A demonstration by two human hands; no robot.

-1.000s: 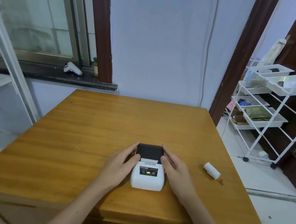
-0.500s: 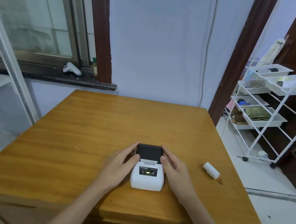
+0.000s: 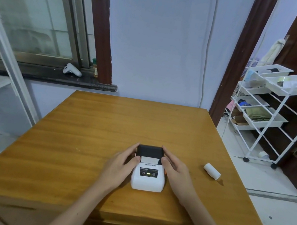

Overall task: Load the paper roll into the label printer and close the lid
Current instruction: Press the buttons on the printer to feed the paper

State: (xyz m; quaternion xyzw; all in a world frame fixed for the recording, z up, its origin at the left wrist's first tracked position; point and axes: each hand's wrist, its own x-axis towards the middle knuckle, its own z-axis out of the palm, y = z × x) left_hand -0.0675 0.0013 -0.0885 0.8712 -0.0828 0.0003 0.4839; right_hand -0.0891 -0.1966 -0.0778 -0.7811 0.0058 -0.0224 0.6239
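A small white label printer [image 3: 147, 179] with a black lid [image 3: 150, 150] sits near the front middle of the wooden table [image 3: 103, 125]. A green light glows on its front panel, and a strip of white paper shows at the slot below the lid. My left hand [image 3: 120, 166] rests against the printer's left side, thumb at the lid's corner. My right hand [image 3: 175, 172] presses the right side the same way. A white paper roll [image 3: 212, 171] lies on its side on the table, to the right of my right hand and apart from it.
A white wire rack on wheels [image 3: 270, 115] with trays of items stands on the floor to the right. A window sill [image 3: 52, 77] at the back left holds a white controller [image 3: 71, 69]. The table's front edge is close to me.
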